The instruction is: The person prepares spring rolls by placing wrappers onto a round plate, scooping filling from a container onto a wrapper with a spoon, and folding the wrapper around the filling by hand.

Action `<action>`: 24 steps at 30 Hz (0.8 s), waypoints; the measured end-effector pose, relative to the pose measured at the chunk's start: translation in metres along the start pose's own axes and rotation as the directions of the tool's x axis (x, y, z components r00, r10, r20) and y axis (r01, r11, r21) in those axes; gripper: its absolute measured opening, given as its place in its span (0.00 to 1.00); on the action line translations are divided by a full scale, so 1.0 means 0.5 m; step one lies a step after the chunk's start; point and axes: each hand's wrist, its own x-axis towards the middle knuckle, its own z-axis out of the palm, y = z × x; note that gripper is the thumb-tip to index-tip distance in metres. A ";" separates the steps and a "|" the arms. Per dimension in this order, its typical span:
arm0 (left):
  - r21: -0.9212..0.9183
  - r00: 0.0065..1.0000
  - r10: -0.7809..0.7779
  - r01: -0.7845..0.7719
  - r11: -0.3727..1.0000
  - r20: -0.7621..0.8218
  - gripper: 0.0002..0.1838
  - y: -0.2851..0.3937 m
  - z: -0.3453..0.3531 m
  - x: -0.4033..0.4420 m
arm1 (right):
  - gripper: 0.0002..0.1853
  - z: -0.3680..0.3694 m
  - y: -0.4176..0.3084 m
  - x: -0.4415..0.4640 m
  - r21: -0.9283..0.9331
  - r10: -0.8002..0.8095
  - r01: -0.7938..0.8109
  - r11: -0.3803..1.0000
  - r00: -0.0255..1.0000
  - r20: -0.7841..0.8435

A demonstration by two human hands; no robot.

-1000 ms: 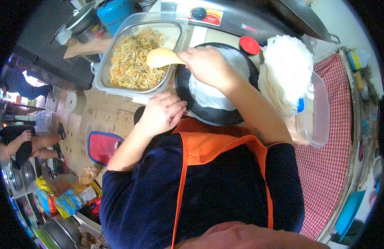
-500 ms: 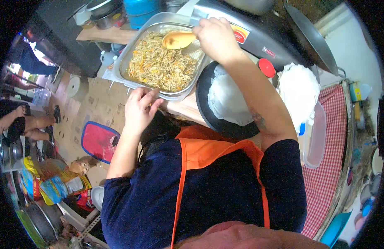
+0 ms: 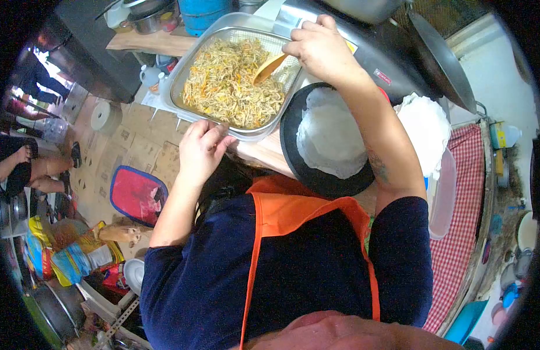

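My right hand (image 3: 318, 48) grips the handle of a yellow spoon (image 3: 269, 69), whose bowl dips into the shredded vegetable mix (image 3: 226, 87) at its right side. The mix lies in a clear plastic container (image 3: 182, 69). My left hand (image 3: 203, 146) pinches the container's near rim, thumb and fingers together. Right of the container, a round black pan (image 3: 292, 140) holds a thin white wrapper (image 3: 331, 137). A stack of white wrappers (image 3: 423, 131) stands further right, partly behind my right forearm.
A clear plastic tub (image 3: 444, 204) lies on a red checked cloth (image 3: 456, 233) at the right. A wok (image 3: 445, 58) stands at the upper right. At the left are a person's legs (image 3: 48, 169), a red mat (image 3: 139, 195) and a cat (image 3: 121, 233) on the floor.
My right hand and the spoon moved from above the pan's left edge to over the container, and the spoon now tilts down into the mix. My left hand moved to the container's rim.
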 end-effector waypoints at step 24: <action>0.069 0.993 0.090 -0.084 0.994 -0.079 0.15 -0.001 0.015 -0.003 | 0.05 0.039 -0.015 0.046 0.277 -0.158 0.110 0.955 0.974 0.161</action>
